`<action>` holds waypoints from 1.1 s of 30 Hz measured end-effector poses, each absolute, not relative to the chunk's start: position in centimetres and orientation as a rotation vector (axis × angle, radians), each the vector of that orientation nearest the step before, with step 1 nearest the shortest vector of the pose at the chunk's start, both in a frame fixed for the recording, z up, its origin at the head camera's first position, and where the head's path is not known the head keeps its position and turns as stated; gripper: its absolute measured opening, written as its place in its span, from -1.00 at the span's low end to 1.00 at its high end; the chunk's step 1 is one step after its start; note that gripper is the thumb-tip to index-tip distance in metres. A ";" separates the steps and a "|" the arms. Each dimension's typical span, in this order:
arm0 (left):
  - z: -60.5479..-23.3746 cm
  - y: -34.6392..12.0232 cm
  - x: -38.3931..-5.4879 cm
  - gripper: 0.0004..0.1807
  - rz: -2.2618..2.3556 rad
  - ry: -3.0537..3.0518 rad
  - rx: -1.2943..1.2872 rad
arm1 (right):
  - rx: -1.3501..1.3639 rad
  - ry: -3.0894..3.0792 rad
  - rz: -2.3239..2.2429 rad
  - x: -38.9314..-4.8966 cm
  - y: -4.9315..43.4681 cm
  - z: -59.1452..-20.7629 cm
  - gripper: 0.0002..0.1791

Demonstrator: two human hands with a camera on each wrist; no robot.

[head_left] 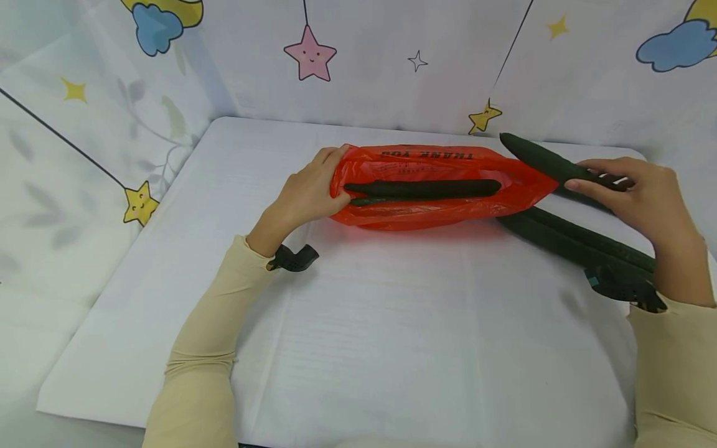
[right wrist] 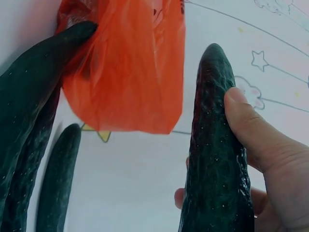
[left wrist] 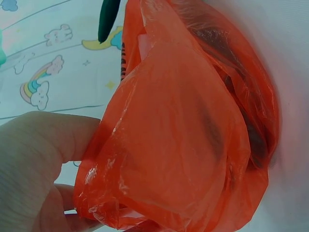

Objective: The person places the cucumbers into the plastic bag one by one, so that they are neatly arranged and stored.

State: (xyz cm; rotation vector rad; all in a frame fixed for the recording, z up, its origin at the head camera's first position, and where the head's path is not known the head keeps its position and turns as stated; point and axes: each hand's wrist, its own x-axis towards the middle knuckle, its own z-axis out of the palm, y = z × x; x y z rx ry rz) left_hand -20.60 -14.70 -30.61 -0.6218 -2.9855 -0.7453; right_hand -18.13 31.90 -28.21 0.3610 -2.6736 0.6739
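A red plastic bag (head_left: 414, 218) with printed lettering lies on its side, its mouth spread toward me. Inside it are dark green cucumbers (head_left: 426, 189). My left hand (head_left: 307, 190) pinches the bag's left edge between thumb and fingers; in the left wrist view the red film (left wrist: 169, 121) covers most of the picture. With its fingers and thumb round it, my right hand (head_left: 644, 186) holds a cucumber (right wrist: 217, 145) raised at the bag's right end. The tip of that cucumber points up and left, above the bag's right corner.
Several loose cucumbers (head_left: 571, 242) lie on the white table (head_left: 392, 323) to the right, under and beside my right hand. One reaches against the bag's right end. Behind the table hangs a white cloth (head_left: 375, 81) printed with stars and clouds.
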 end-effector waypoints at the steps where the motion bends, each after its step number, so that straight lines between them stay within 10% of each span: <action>1: -30.6 -14.7 -20.6 -0.14 -0.746 -2.986 -0.622 | 0.373 -2.676 0.664 -18.1 31.8 -28.1 -0.57; 33: -30.7 -14.8 -20.7 -0.14 -0.750 -2.981 -0.650 | 0.656 -2.918 0.610 -19.2 26.8 -27.8 -0.60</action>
